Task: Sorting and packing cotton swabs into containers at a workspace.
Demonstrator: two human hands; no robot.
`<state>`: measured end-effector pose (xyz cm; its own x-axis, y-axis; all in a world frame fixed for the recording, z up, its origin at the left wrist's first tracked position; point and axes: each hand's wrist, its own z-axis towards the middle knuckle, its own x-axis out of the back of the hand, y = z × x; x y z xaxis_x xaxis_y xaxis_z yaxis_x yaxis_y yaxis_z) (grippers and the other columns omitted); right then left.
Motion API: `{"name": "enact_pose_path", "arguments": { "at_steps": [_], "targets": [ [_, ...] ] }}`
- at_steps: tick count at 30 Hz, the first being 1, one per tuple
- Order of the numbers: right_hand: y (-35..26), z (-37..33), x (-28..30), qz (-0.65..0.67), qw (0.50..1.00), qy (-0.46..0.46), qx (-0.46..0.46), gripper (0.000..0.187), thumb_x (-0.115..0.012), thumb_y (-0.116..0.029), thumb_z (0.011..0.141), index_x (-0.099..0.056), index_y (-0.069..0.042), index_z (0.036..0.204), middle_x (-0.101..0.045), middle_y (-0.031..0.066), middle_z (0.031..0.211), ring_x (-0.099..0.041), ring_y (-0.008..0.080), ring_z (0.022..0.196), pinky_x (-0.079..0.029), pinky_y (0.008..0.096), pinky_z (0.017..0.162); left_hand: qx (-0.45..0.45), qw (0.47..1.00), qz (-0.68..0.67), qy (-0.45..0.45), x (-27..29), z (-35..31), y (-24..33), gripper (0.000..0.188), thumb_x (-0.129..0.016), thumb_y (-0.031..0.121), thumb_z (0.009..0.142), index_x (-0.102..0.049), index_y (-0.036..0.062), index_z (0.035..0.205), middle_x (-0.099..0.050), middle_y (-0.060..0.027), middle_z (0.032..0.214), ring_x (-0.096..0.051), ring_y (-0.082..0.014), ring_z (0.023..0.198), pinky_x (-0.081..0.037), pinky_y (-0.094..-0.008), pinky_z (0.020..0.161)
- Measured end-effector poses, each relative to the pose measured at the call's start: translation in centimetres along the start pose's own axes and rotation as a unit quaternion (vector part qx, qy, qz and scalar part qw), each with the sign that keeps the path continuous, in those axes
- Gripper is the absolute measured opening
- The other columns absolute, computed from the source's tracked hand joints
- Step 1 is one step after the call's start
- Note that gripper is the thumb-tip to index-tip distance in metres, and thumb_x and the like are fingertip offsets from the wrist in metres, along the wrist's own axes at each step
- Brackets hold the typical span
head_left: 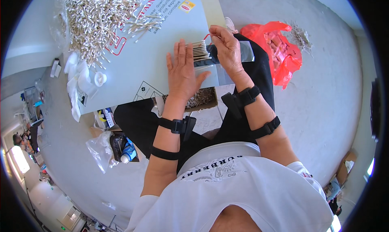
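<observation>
A neat row of cotton swabs point(199, 51) lies side by side at the table's right part. Their ends rest by a dark plastic strip or pouch point(206, 62), whose clear grey end point(247, 51) shows past my right hand. Flat on the table, my left hand point(180, 68) has its fingers stretched out against the left side of the row. My right hand point(227, 50) is over the strip, thumb and fingertips pinched together near the far end of the swabs. Whatever sits in that pinch is too small to make out.
A large heap of loose cotton swabs point(97, 17) covers the table's far left. Nearer stands a white roll point(91, 80). Below the table's near edge is a cardboard box point(206, 98). On the floor at right lies a red plastic bag point(285, 68) holding pink packs.
</observation>
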<state>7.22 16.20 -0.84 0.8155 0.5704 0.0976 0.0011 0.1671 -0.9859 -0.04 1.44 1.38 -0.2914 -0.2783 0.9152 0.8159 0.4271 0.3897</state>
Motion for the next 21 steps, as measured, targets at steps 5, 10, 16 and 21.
{"name": "enact_pose_path", "arguments": {
  "at_steps": [5, 10, 16, 21],
  "targets": [
    [-0.1, -1.1, -0.2, 0.032, 0.999, -0.02, -0.038, 0.026, -0.05, -0.004, 0.096, -0.058, 0.003, 0.119, -0.062, 0.007, 0.113, -0.057, 0.0134, 0.104, -0.044, 0.0252, 0.094, -0.02, 0.999, 0.016, 0.027, -0.4, 1.1, -1.6, 0.085, -0.069, 0.041, 0.08, -0.028, 0.0035, 0.145, -0.022, -0.0183, 0.153, -0.021, -0.0342, 0.142, -0.015, -0.05, 0.115],
    [0.3, -2.0, -2.0, 0.109, 0.993, 0.052, 0.02, 0.025, -0.049, -0.008, 0.096, -0.057, 0.004, 0.117, -0.056, 0.016, 0.127, -0.052, 0.0237, 0.118, -0.04, 0.0308, 0.1, -0.037, 0.984, -0.127, 0.121, -1.9, 2.2, -2.4, 0.069, -0.061, 0.03, 0.09, -0.03, -0.001, 0.143, -0.027, -0.0223, 0.15, -0.027, -0.0355, 0.14, -0.021, -0.0459, 0.114],
    [0.6, -2.2, -3.1, 0.122, 0.99, 0.07, 0.021, 0.028, -0.049, -0.01, 0.097, -0.055, 0.004, 0.12, -0.054, 0.0162, 0.131, -0.053, 0.0225, 0.115, -0.041, 0.0298, 0.099, 0.122, 0.819, -0.517, 0.216, -3.1, 3.3, -0.4, 0.055, -0.044, 0.028, 0.1, -0.029, -0.0024, 0.143, -0.029, -0.0186, 0.15, -0.03, -0.0281, 0.138, -0.024, -0.0383, 0.113],
    [0.1, -1.5, -1.0, 0.033, 0.999, 0.033, 0.024, 0.017, -0.057, -0.006, 0.09, -0.063, 0.002, 0.104, -0.062, 0.013, 0.108, -0.062, 0.0214, 0.093, -0.048, 0.0306, 0.084, 0.057, 0.881, -0.412, 0.228, -2.6, 2.3, -1.4, 0.053, -0.048, 0.025, 0.098, -0.033, 0.0009, 0.142, -0.03, -0.0187, 0.15, -0.029, -0.0318, 0.139, -0.023, -0.0413, 0.113]
  ]
}}
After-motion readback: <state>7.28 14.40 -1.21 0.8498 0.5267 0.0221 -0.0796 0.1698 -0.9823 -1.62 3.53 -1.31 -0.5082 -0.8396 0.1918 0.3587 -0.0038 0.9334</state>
